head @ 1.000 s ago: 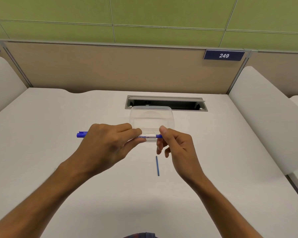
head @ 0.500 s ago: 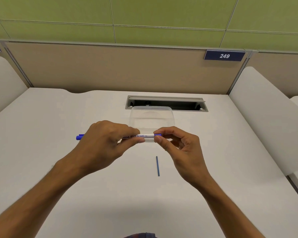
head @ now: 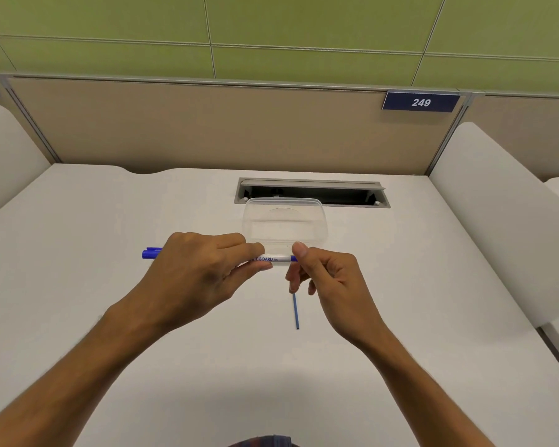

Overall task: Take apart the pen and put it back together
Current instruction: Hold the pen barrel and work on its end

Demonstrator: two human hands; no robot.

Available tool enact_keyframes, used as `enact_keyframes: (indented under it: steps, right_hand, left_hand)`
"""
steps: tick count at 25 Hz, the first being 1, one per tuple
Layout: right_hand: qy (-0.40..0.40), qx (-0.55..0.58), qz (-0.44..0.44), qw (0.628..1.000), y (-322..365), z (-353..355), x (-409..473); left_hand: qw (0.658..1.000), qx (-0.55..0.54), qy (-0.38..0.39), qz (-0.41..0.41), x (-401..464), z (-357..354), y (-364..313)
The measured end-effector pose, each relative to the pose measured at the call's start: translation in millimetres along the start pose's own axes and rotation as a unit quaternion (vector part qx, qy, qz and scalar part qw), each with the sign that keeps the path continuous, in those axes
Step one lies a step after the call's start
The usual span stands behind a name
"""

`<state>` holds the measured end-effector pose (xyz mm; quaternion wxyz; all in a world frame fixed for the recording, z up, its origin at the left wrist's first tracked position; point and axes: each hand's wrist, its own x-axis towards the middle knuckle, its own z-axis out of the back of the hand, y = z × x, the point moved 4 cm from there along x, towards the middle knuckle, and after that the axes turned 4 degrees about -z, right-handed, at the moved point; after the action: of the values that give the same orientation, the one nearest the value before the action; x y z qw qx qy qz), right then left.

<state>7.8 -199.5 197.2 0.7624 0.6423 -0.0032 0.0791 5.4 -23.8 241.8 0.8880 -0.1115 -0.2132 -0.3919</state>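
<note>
White desk (head: 110, 317): L hand (head: 200, 272) grips pen (head: 271, 259); R hand (head: 329, 279) pinches its tip.

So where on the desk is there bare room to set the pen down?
The desk is bare left of the left hand, right of the right hand up to the side panel, and in the near strip between the forearms. It is crowded mid-desk: container, pen and thin blue rod.

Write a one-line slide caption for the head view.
Left hand grips a whiteboard pen while the right hand pinches its blue end; a thin blue rod lies on the desk.
</note>
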Motion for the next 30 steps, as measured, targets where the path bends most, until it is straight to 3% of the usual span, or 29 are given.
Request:
enact_keyframes:
  steps: [7,13,21,30]
  right_hand:
    - [0.037,-0.029,0.039,0.998,2.0,1.9,-2.2]
    - [0.021,-0.124,0.127,0.984,5.2,4.1,-5.5]
    - [-0.019,-0.042,0.041,0.998,-4.4,-0.6,-4.7]
    - [0.005,-0.035,0.060,0.998,-0.6,2.8,-5.5]
  left_hand:
    - [0.997,-0.064,-0.020,0.026,-1.3,2.0,1.7]
    - [0.994,-0.098,-0.016,0.043,-1.2,1.4,3.8]
    - [0.999,-0.025,-0.006,0.019,-0.6,-0.2,0.7]
    - [0.993,-0.101,-0.009,0.066,-2.0,-0.4,6.2]
